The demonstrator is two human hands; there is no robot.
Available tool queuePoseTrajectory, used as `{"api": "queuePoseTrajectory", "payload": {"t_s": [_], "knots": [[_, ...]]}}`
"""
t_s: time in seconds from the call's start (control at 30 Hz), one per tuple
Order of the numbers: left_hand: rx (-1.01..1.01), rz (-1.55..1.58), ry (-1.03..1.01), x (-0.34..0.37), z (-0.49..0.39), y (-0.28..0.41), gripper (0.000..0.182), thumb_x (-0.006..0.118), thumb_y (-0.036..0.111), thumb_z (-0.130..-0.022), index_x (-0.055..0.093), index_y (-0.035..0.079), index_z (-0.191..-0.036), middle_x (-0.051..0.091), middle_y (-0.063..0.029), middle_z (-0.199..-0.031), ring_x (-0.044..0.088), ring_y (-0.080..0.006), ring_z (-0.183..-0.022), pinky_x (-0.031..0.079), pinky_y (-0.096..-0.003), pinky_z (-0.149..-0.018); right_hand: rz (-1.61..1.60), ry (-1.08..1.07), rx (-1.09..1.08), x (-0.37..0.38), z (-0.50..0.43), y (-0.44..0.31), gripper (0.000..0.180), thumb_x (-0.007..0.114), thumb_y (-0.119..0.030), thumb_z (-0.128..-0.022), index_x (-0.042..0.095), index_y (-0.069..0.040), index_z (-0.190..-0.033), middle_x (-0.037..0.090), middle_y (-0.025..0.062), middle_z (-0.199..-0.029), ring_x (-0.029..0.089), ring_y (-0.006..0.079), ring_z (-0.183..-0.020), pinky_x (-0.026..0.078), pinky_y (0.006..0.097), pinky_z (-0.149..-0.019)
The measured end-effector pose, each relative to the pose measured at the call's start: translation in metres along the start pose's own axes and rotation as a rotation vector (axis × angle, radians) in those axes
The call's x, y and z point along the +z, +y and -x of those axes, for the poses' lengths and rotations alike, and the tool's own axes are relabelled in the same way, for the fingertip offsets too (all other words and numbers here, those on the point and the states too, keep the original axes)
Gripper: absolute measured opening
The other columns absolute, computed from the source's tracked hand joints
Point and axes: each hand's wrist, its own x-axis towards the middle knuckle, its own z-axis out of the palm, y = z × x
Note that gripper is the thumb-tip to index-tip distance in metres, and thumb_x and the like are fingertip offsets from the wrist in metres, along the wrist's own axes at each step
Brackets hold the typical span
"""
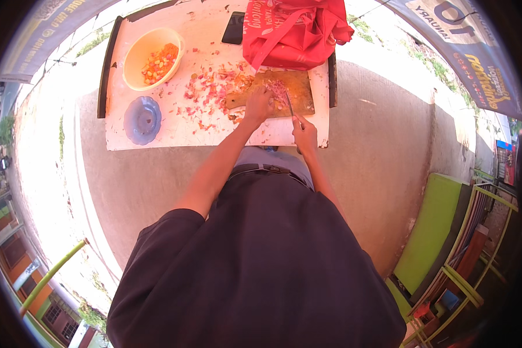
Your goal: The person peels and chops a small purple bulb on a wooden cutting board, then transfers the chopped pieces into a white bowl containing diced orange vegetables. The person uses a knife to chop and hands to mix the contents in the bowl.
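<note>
My right hand grips the handle of a kitchen knife, its blade over the right part of a wooden cutting board. Beside the blade lies a heap of chopped shallots. My left hand rests on the board just left of the heap with its fingers curled; whether it holds a piece cannot be told. Reddish peelings are scattered to the board's left. A pale yellow bowl with peeled cloves or shallots and orange bits stands further left, above a blue scalloped glass dish.
A red fabric bag sits behind the board at the white table's far side, against a dark phone. Dark raised edges bound the table left and right. A green bench-like panel stands on the floor at the right.
</note>
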Motion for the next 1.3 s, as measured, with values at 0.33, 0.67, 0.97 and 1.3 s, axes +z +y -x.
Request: {"api": "queuePoseTrajectory", "payload": {"t_s": [0.33,0.67,0.97,1.3], "knots": [[-0.262,0.228,-0.259,-0.021,-0.038,-0.02,0.012,0.072,0.015,-0.074,0.073,0.007,-0.083,0.07,-0.013,-0.086,0.068,-0.0273,-0.085,0.052,-0.0385,-0.078,-0.127,0.034,0.213,0.016,0.033,-0.031,0.038,0.059,-0.032,-0.097,0.065,-0.01,-0.127,0.059,0.005,-0.062,0.051,0.0085,-0.047,0.04,0.0267,-0.044],[-0.361,0.291,-0.146,-0.045,-0.019,-0.03,0.015,0.072,0.014,-0.079,0.072,0.002,-0.088,0.07,-0.0134,-0.083,0.068,-0.0267,-0.08,0.052,-0.0374,-0.074,0.123,0.068,0.086,0.041,0.02,-0.037,0.035,0.059,-0.028,-0.095,0.067,-0.006,-0.121,0.07,0.0213,-0.081,0.068,0.0228,-0.066,0.052,0.0364,-0.069],[0.148,0.01,-0.101,-0.032,0.023,-0.03,0.016,0.069,0.011,-0.079,0.073,0.005,-0.093,0.061,-0.01,-0.097,0.055,-0.0289,-0.095,0.047,-0.04,-0.085,0.076,0.194,0.061,0.055,0.043,-0.032,0.035,0.06,-0.027,-0.094,0.066,-0.007,-0.123,0.069,0.0266,-0.087,0.07,0.0272,-0.07,0.052,0.0385,-0.073],[0.294,-0.418,-0.295,-0.037,0.042,-0.016,0.052,0.055,0.025,-0.087,0.053,-0.005,-0.129,0.052,-0.0112,-0.12,0.047,-0.0262,-0.111,0.041,-0.0414,-0.089,0.104,0.086,0.105,0.065,0.047,-0.061,0.037,0.062,-0.027,-0.092,0.066,-0.009,-0.123,0.07,0.0249,-0.097,0.069,0.037,-0.091,0.053,0.0417,-0.081]]}}
